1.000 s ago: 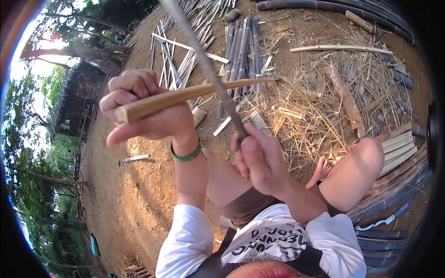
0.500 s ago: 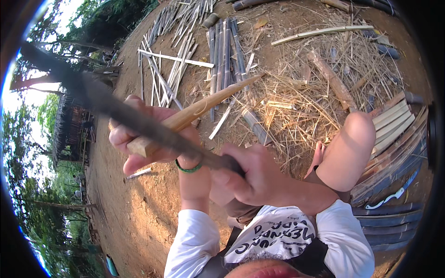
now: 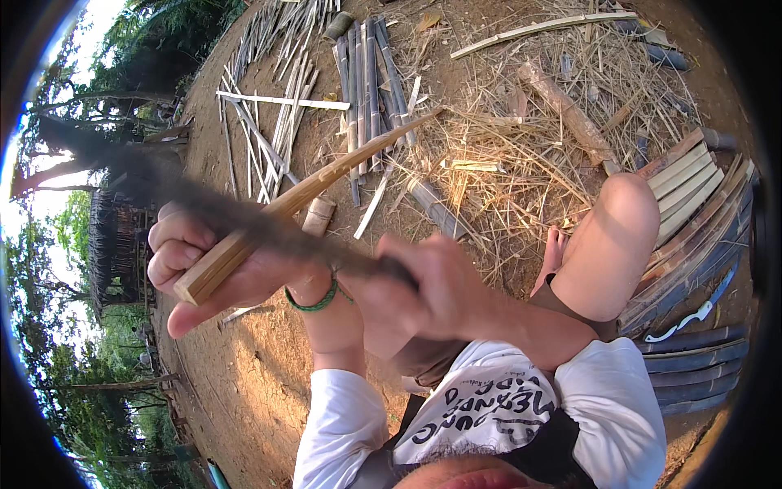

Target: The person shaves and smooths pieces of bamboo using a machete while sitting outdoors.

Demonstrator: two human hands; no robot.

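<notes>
My left hand [image 3: 244, 261], with a green cord bracelet at its wrist, grips a tapered wooden stake [image 3: 338, 167]. The stake's squared butt end sticks out near my thumb, and its pointed end reaches up and to the right. My right hand [image 3: 436, 285] is closed around the dark handle of a machete [image 3: 330, 248]. The long dark blade, smeared by motion, runs up to the left and crosses in front of the stake and my left hand. I cannot tell whether the blade touches the wood.
Dark bamboo poles [image 3: 371, 90] and pale split strips [image 3: 277, 147] lie on the dirt ahead. Shavings [image 3: 505, 187] surround a short log [image 3: 570, 114]. On the right are split bamboo pieces [image 3: 692, 269] and a white-handled knife [image 3: 684, 322], beside my bent knee [image 3: 619, 236].
My left hand and the stake have shifted left, showing more of the butt end. The machete has moved slightly, its blade now more blurred. Both hands keep their holds.
</notes>
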